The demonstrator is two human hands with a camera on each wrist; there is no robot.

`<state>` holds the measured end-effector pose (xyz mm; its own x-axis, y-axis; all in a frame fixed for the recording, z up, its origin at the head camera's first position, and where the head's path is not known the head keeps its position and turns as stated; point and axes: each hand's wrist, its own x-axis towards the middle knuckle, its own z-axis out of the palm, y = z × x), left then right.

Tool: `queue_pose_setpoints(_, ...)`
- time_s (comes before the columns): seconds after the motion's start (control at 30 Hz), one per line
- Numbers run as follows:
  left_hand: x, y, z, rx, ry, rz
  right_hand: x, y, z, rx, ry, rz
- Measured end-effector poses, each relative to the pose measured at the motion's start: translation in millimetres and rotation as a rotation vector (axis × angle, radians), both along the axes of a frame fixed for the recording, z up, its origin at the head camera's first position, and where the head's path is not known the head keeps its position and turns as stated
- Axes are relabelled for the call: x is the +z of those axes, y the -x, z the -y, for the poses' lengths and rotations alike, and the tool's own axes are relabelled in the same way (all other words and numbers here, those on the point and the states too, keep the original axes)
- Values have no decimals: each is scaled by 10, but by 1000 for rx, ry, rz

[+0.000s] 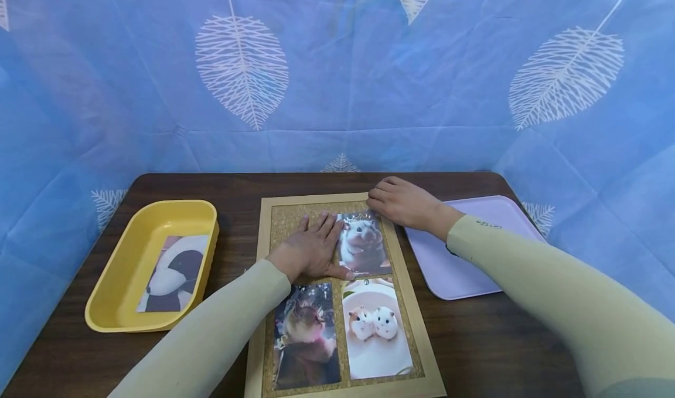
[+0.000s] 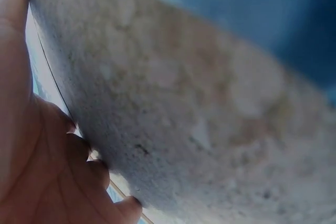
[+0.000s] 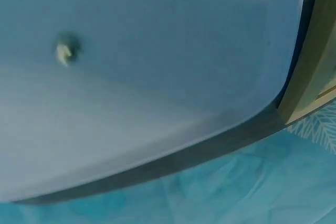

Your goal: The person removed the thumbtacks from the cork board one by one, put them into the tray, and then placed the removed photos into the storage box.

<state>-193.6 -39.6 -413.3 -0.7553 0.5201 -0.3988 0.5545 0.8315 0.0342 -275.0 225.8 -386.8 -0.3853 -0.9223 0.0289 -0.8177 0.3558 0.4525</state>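
A wood-framed cork board (image 1: 300, 213) lies on the table. Spread over its cork is my left hand (image 1: 311, 248), fingers straight, with fingertips and thumb on the left edge of a photo of a white hamster (image 1: 364, 245). My right hand (image 1: 403, 204) bends its fingers over the top of that photo, by the frame's upper right corner; the back of the hand hides the fingertips, and I cannot tell what they hold. Below are a photo of two small hamsters (image 1: 377, 333), with a silver pin (image 1: 366, 282) at its top, and a darker animal photo (image 1: 306, 339).
A yellow tray (image 1: 108, 286) at the left holds another photo (image 1: 176, 272). At the right, partly under my right forearm, is a lilac tray (image 1: 448, 281); a small shiny pin (image 3: 65, 52) lies in it. A blue leaf-patterned cloth (image 1: 337, 64) hangs behind the table.
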Motion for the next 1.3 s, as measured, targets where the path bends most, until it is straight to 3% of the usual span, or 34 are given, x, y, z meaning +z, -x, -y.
queue_pose_setpoints(0.27, 14, 15, 25, 11, -27, 20, 58, 206, 229, 106, -139, -29)
queue_pose_setpoints(0.5, 2, 36, 31, 10, -24, 38, 32, 260, 354, 174, -250, -56)
queue_pose_setpoints(0.9, -1, 40, 33, 34, -21, 64, -73, 338, 515, 291, -237, -59)
queue_pose_setpoints(1.3, -7, 50, 34, 37, -14, 66, -59, 375, 586, 316, -311, -83)
